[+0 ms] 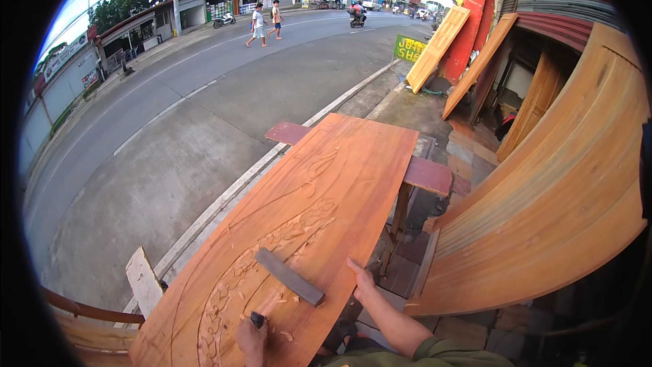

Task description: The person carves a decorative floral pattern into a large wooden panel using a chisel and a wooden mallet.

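Note:
A long reddish-brown wooden panel [309, 197] lies before me, its face carved with leafy relief and curved lines. Low on it, my left hand [251, 343] is closed around a small tool with a dark rounded end [257, 319]; the rest of that tool is hidden. My right hand [362, 282] grips the panel's right edge, thumb on top and the other fingers mostly out of sight beneath. Between the hands and a little farther off, a grey rectangular block [288, 275] rests across the carving. Wood chips [286, 335] are scattered near my left hand.
Purple-red boards [428, 175] support the panel from below. A large wooden panel [543, 197] leans on the right, with doors [440, 47] propped beyond it. Left of the kerb [224, 197] runs a road [163, 136] with two pedestrians [258, 26] and a motorcycle rider [357, 13].

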Demonstrator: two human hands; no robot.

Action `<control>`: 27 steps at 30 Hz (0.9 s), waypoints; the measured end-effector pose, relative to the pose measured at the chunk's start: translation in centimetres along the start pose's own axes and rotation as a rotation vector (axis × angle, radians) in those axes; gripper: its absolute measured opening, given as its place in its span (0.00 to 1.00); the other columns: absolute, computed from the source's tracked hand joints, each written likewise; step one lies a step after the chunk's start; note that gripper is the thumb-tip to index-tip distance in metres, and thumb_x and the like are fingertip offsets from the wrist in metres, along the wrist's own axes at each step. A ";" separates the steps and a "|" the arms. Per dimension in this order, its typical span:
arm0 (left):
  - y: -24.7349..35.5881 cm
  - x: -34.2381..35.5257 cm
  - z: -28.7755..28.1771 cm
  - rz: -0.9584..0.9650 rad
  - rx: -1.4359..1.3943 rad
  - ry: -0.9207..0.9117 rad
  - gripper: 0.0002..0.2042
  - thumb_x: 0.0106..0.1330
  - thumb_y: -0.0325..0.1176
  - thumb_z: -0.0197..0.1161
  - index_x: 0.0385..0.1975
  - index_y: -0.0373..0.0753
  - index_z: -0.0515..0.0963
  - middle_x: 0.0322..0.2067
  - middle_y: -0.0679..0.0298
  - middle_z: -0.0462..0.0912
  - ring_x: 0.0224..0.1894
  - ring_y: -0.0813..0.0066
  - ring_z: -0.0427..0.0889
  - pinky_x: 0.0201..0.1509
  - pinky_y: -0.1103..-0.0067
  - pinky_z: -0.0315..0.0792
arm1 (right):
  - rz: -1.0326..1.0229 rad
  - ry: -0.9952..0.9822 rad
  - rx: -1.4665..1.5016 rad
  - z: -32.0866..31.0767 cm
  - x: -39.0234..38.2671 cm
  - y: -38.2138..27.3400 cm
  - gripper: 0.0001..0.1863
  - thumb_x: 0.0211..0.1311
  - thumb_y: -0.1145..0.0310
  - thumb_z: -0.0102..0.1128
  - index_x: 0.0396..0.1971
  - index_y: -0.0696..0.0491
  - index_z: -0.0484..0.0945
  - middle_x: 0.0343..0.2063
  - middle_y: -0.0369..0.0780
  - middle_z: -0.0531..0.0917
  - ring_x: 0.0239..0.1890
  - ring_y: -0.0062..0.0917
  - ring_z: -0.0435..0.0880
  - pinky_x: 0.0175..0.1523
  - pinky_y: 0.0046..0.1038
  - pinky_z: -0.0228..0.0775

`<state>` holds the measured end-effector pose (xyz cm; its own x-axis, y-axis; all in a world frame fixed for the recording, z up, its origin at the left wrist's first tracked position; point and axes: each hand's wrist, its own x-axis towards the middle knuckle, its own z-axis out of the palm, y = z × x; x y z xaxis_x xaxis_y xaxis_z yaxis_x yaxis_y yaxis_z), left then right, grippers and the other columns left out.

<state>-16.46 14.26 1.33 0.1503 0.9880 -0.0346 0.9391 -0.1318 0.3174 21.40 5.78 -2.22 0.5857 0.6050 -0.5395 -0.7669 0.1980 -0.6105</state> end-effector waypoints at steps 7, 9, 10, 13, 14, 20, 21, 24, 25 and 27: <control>0.0 1.0 -1.3 -0.023 -0.119 -0.046 0.24 0.57 0.54 0.82 0.34 0.36 0.89 0.29 0.45 0.90 0.35 0.41 0.91 0.41 0.55 0.82 | 0.083 0.033 0.055 -0.2 0.6 -0.3 0.26 0.67 0.70 0.79 0.64 0.55 0.82 0.60 0.42 0.87 0.65 0.37 0.84 0.70 0.46 0.78; -0.5 1.6 -1.4 -0.033 -0.078 -0.073 0.24 0.57 0.55 0.82 0.34 0.36 0.89 0.29 0.44 0.90 0.35 0.41 0.91 0.41 0.55 0.82 | 0.099 -0.009 0.080 -0.2 0.2 -0.4 0.27 0.68 0.70 0.78 0.65 0.56 0.81 0.62 0.42 0.86 0.65 0.37 0.84 0.71 0.45 0.78; -0.9 1.8 -1.6 -0.046 -0.054 -0.088 0.24 0.57 0.55 0.81 0.34 0.36 0.90 0.29 0.44 0.90 0.35 0.41 0.91 0.41 0.55 0.82 | 0.126 0.001 0.091 0.3 -0.4 -0.4 0.27 0.68 0.71 0.78 0.65 0.56 0.81 0.62 0.42 0.86 0.66 0.37 0.84 0.71 0.46 0.77; -0.5 1.9 -3.1 -0.051 -0.069 -0.115 0.25 0.56 0.56 0.81 0.32 0.36 0.90 0.28 0.45 0.89 0.34 0.41 0.91 0.40 0.55 0.82 | 0.187 0.037 0.099 0.6 -1.9 -1.1 0.27 0.68 0.72 0.78 0.65 0.55 0.80 0.62 0.42 0.86 0.67 0.39 0.83 0.73 0.49 0.76; -0.2 1.9 -3.4 -0.036 -0.083 -0.140 0.25 0.56 0.56 0.81 0.31 0.35 0.89 0.27 0.44 0.89 0.34 0.41 0.90 0.40 0.55 0.82 | 0.198 0.037 0.097 0.0 -2.1 -1.4 0.27 0.68 0.72 0.78 0.65 0.55 0.80 0.62 0.42 0.85 0.67 0.39 0.83 0.73 0.50 0.75; -0.8 2.5 -5.5 0.019 -0.057 -0.304 0.22 0.56 0.52 0.81 0.30 0.36 0.88 0.26 0.45 0.89 0.32 0.42 0.90 0.39 0.57 0.83 | 0.216 0.089 0.094 0.4 -4.1 -2.1 0.27 0.68 0.70 0.78 0.65 0.55 0.80 0.63 0.42 0.85 0.67 0.39 0.82 0.73 0.48 0.75; -0.7 2.9 -5.9 0.050 -0.034 -0.335 0.22 0.57 0.53 0.80 0.31 0.37 0.89 0.25 0.45 0.88 0.32 0.43 0.90 0.39 0.57 0.82 | 0.214 0.106 0.088 0.7 -4.4 -2.4 0.27 0.68 0.70 0.79 0.65 0.55 0.80 0.63 0.42 0.85 0.67 0.38 0.82 0.73 0.47 0.76; -0.3 2.1 -5.8 0.129 -0.077 -0.316 0.18 0.58 0.52 0.78 0.32 0.42 0.91 0.26 0.48 0.89 0.32 0.45 0.91 0.40 0.58 0.83 | 0.190 0.116 0.074 0.1 -5.4 -2.9 0.31 0.68 0.67 0.80 0.68 0.55 0.78 0.64 0.42 0.84 0.68 0.38 0.82 0.73 0.47 0.76; 0.0 1.7 -5.6 0.120 -0.105 -0.313 0.17 0.58 0.52 0.78 0.33 0.43 0.91 0.26 0.49 0.89 0.32 0.46 0.91 0.40 0.58 0.83 | 0.181 0.113 0.053 -0.3 -5.3 -2.9 0.32 0.68 0.66 0.80 0.69 0.54 0.77 0.64 0.42 0.84 0.68 0.38 0.82 0.73 0.47 0.76; -0.3 1.1 -4.8 0.100 -0.139 -0.319 0.15 0.58 0.50 0.77 0.36 0.47 0.91 0.28 0.51 0.90 0.33 0.46 0.91 0.41 0.58 0.83 | 0.167 0.105 0.008 -1.0 -5.2 -2.8 0.34 0.68 0.64 0.81 0.71 0.54 0.75 0.65 0.42 0.84 0.69 0.37 0.81 0.73 0.47 0.76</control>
<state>-18.04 15.77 5.78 0.3484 0.8934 -0.2835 0.8671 -0.1924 0.4595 20.79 1.32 1.76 0.4738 0.5465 -0.6905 -0.8575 0.1079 -0.5030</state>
